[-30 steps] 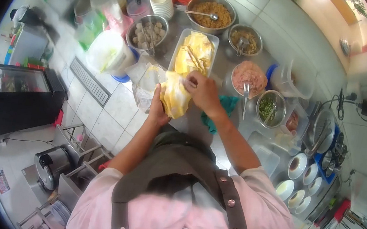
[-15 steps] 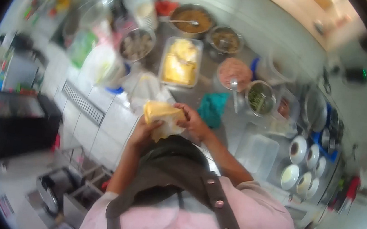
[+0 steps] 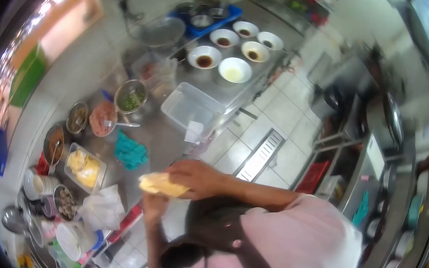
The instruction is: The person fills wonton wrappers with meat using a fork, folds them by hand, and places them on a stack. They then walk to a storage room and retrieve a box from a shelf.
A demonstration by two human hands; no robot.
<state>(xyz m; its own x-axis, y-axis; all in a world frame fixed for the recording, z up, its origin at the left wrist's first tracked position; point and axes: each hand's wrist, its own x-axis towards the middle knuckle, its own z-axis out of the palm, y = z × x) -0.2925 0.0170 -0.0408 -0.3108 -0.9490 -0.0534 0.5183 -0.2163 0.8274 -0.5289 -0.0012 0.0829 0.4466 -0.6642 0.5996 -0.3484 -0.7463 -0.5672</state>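
Observation:
A flat stack of yellow dough wrappers (image 3: 164,184) is held between my two hands, in front of my dark apron. My left hand (image 3: 155,204) grips it from below, with its fingers partly hidden. Over the stack's right end, my right hand (image 3: 193,179) has its fingers closed. Just beyond lies a crumpled teal cloth (image 3: 130,151) on the steel table (image 3: 163,146). More yellow wrappers (image 3: 83,169) fill a clear tub to the left, beside a white plastic bag (image 3: 103,207).
Several white bowls (image 3: 204,57) with dark sauce stand at the far end, near an empty clear container (image 3: 191,107). Minced meat (image 3: 102,118) with a spoon and chopped greens (image 3: 132,99) sit along the wall side. A floor drain (image 3: 261,155) runs right of the table.
My view has swung to the right, toward the sauce bowls and the aisle. The yellow stack stays in both hands; my right hand now covers more of its top.

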